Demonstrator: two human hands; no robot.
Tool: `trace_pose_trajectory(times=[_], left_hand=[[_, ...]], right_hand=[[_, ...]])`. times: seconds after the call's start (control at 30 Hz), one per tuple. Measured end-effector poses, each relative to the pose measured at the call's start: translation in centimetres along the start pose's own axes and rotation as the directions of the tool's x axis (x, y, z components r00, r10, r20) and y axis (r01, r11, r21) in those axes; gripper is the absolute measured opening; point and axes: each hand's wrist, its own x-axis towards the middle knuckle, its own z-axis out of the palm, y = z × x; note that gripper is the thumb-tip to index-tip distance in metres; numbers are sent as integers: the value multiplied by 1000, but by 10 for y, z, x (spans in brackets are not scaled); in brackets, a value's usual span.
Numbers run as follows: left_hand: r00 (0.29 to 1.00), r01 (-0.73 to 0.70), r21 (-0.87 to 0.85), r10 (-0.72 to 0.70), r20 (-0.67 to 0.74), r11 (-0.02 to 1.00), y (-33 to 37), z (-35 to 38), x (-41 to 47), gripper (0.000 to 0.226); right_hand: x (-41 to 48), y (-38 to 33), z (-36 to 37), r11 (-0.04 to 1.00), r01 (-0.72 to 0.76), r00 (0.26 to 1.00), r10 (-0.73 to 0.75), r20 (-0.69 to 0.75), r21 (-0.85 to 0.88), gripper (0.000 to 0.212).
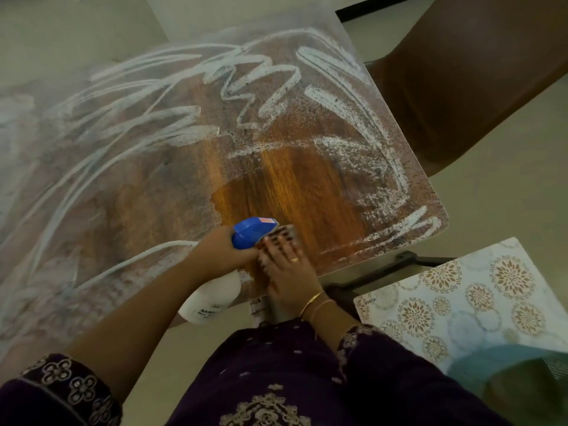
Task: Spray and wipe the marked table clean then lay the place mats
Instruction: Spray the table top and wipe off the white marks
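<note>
The left hand [226, 250] has its fingers curled round the neck of a spray bottle [212, 299], white-bodied with a blue trigger head, held over the near edge of the wooden tabletop [307, 186]. Touching it, the right hand [289, 275] lies flat, its straight fingers [276, 245] pressing a small cloth [285, 231] onto the wood. Ahead of the cloth the wood shows as a wet, clean patch. White chalk marks [255, 75] cover the rest of the surface. The patterned place mats [461, 302] lie off the tabletop, low to the right near its corner. A brown chair [461, 87] stands at the far right side.
</note>
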Motion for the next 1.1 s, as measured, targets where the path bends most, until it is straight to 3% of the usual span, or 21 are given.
trace_pose_trajectory(times=[0.07,0.13,0.23,0.33,0.47,0.53,0.63,0.7,0.77,0.83,0.93,1.0,1.1], left_hand=[[1000,9,16,-9,-10,1000,5,-1,2,15],[1000,7,66,-7,-7,998,10,-2,5,17],[1000,1,105,-3,13,994,20,2,10,20],[999,-28,98,25,31,995,30,12,11,15],[999,-45,67,43,26,997,41,26,13,18],[998,-48,44,46,38,998,46,31,15,19],[996,-81,52,79,49,995,56,37,18,16],[994,-103,63,101,40,993,62,40,21,20],[994,-106,59,103,45,993,67,41,23,22],[991,-119,58,115,71,991,71,42,26,20],[984,-136,48,129,119,990,77,47,32,19],[981,-142,58,132,144,988,82,53,35,19],[974,-164,92,146,173,982,94,63,38,19]], right_hand=[[-3,-2,5,996,87,995,-86,40,-27,61],[-10,21,1,994,78,996,-74,40,-81,62],[-31,82,-18,987,-98,995,97,-21,-130,67],[-46,147,-43,931,-350,937,346,-48,-105,71],[-37,153,-45,870,-491,866,482,-131,-44,71],[-32,121,-36,890,-454,880,441,-177,-40,72],[-32,62,-13,980,-196,970,191,-149,-21,65],[-35,41,-5,998,-60,993,60,-102,-2,61],[-39,53,-7,998,-43,995,39,-90,-42,61],[-47,87,-17,983,-169,980,161,-114,-71,66],[-66,156,-37,905,-413,900,389,-198,-100,68],[-71,190,-50,869,-489,864,472,-178,-68,67],[-58,184,-52,780,-626,761,616,-202,21,69]])
